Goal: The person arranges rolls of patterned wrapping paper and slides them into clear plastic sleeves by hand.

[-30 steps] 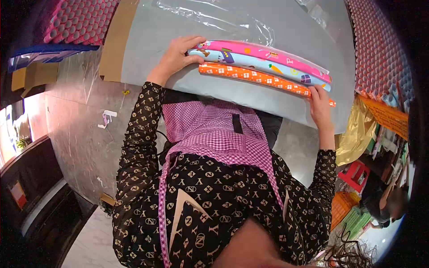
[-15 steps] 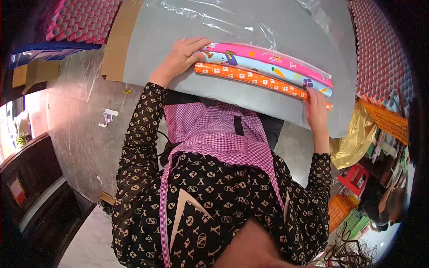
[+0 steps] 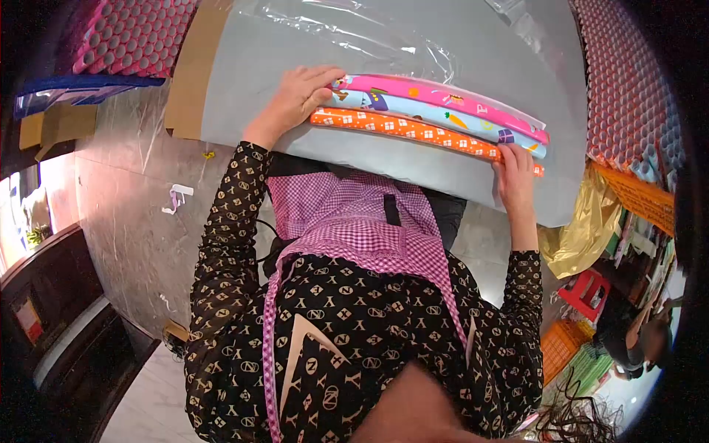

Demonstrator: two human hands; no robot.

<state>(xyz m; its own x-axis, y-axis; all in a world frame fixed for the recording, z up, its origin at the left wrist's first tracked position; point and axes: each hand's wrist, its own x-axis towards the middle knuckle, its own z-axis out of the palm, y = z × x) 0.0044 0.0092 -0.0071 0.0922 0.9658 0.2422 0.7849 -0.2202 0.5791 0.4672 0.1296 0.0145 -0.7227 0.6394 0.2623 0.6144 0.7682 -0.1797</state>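
Three rolls of wrapping paper lie side by side on the grey-covered table: a pink roll, a light blue roll with printed pictures, and an orange roll with white window shapes, nearest my body. At the left, my left hand grips the ends of the pink and blue rolls, its thumb and fingers covering them. My right hand has its fingers closed over the orange roll near its right end, with the thumb on the near side.
Clear plastic film lies on the table's far part. Stacked pink-edged rolls stand at the far left, and more stacked rolls at the right. An orange crate, gold sheet and red stool are at right; another person is beyond.
The orange roll has slid left, its left end now closer beneath my left hand. My right hand has shifted slightly left with it. The pink and blue rolls have barely moved.
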